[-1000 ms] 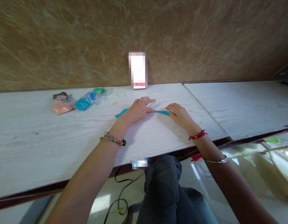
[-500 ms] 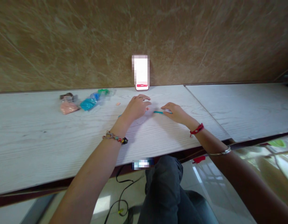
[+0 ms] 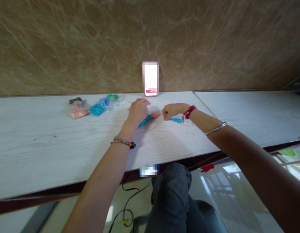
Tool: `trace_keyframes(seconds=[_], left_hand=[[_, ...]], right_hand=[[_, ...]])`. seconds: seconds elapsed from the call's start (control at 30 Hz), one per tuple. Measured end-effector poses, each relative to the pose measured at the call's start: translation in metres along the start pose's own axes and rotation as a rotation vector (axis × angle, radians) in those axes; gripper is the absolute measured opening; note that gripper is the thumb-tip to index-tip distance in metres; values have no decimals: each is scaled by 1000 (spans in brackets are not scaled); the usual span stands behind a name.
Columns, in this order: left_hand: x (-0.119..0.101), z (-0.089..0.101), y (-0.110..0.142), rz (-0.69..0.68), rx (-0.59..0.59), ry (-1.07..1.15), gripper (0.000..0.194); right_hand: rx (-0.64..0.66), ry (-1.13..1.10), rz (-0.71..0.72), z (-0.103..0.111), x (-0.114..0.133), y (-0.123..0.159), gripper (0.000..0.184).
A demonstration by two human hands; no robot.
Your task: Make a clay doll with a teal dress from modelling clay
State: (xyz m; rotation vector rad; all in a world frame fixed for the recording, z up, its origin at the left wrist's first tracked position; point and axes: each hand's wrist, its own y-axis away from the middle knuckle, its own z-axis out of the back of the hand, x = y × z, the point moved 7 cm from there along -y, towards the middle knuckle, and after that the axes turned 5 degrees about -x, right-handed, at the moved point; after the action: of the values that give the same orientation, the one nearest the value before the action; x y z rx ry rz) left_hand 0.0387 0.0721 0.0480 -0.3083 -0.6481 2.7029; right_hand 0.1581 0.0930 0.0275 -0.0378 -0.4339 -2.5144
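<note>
Blue strip [image 3: 176,120] sits on or just above the pale worktop [image 3: 91,149], long axis left to right, its left end pinched by the curled fingers of the right hand [image 3: 172,111]; the left hand [image 3: 138,111] partly covers a blue-and-peach piece [image 3: 145,121], its hold impossible to tell; a brown marbled wall [image 3: 150,32] stands behind.
</note>
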Motion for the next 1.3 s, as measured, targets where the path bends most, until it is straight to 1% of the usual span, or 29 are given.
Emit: trace_keyframes(seconds=[0.1, 0.23, 0.3, 0.47, 0.63, 0.73, 0.8, 0.93, 1.03, 1.13, 1.23, 1.3], left_hand=[[-2, -5, 1, -24, 25, 12, 44], [-4, -8, 1, -58, 46, 24, 44], [-5, -8, 2, -62, 51, 28, 44], [-7, -6, 3, -69, 62, 52, 45], [-5, -6, 3, -80, 26, 88, 44], [-6, -4, 2, -89, -15, 148, 41], [-9, -4, 1, -94, -21, 179, 38], [-27, -4, 1, -120, 22, 219, 30], [-44, -6, 4, -146, 76, 322, 29], [-57, -7, 9, -148, 125, 536, 30], [-61, -9, 10, -95, 145, 781, 33], [-58, -11, 8, -24, 128, 911, 33]], right_hand=[[2, -41, 23, -1, -2, 0, 19], [-10, -148, 80, 0, -5, 0, 30], [-1, -194, 90, 0, -7, 0, 31], [-16, -262, 97, 2, -11, 5, 14], [-92, -297, 199, 11, -11, 15, 10], [-124, -386, 182, 18, -18, 22, 8], [-151, -449, 160, 23, -24, 27, 7], [-215, -540, 116, 35, -38, 43, 5], [-284, -606, 93, 44, -45, 57, 6], [-369, -704, 67, 51, -46, 67, 11], [-481, -839, 18, 55, -40, 71, 10], [-572, -934, -26, 56, -34, 72, 9]])
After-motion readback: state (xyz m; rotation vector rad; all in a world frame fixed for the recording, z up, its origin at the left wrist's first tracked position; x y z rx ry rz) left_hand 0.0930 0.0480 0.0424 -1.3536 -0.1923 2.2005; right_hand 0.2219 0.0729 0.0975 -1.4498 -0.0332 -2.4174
